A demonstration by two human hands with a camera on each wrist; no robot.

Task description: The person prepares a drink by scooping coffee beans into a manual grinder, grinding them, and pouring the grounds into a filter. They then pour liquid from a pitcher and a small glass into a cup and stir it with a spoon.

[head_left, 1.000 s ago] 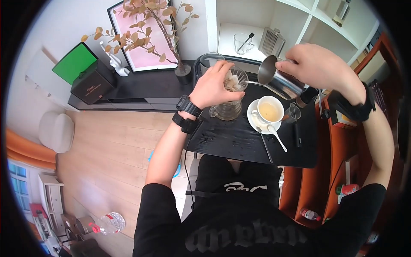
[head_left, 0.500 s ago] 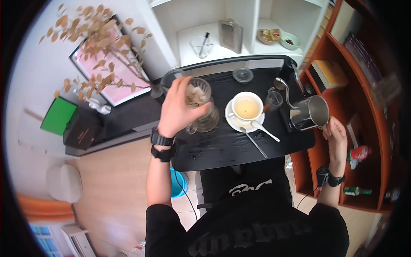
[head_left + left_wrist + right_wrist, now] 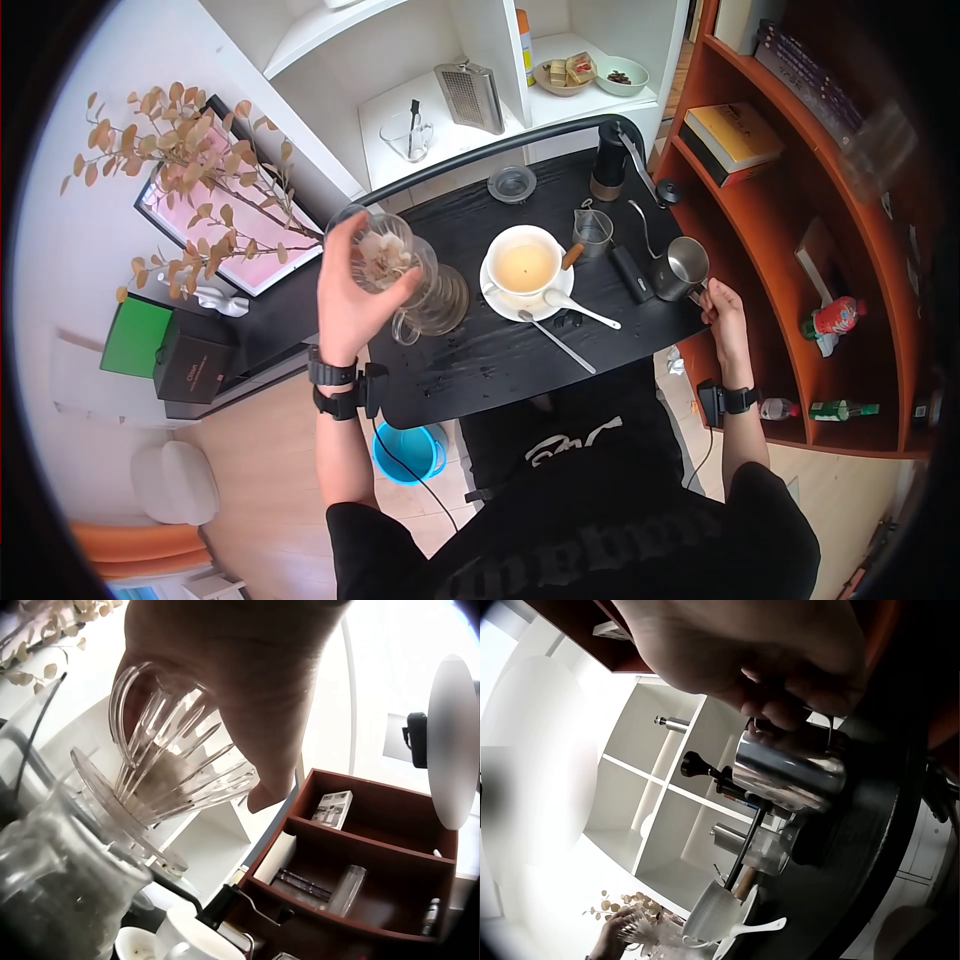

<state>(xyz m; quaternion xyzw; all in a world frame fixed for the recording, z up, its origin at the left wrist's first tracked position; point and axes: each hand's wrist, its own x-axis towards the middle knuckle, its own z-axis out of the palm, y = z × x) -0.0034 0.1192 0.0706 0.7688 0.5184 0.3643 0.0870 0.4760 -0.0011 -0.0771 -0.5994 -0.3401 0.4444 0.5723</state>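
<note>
My left hand (image 3: 345, 305) grips a clear ribbed glass coffee dripper (image 3: 187, 765) by its rim, thumb on one side and fingers on the other. A used paper filter (image 3: 385, 262) sits inside it. The dripper is tilted and raised off the glass carafe (image 3: 445, 310), which stands on the black table with its handle toward me. At the table's right edge, my right hand (image 3: 728, 312) holds the handle of a steel gooseneck kettle (image 3: 682, 268). The kettle stands low at the tabletop, its thin spout pointing away. Between the hands, a white cup (image 3: 525, 262) holds pale yellowish liquid.
The cup's saucer (image 3: 500, 302) carries a white spoon (image 3: 590, 312); a long metal spoon (image 3: 560, 345) lies beside it. Behind are a small glass pitcher (image 3: 594, 230), a hand grinder (image 3: 608, 165) and a round glass lid (image 3: 512, 184). A blue bucket (image 3: 405, 455) stands on the floor.
The kettle has gone from above the table beside the dripper to the right edge, and down. My left hand has lifted the dripper off the carafe, tilting it leftward.
</note>
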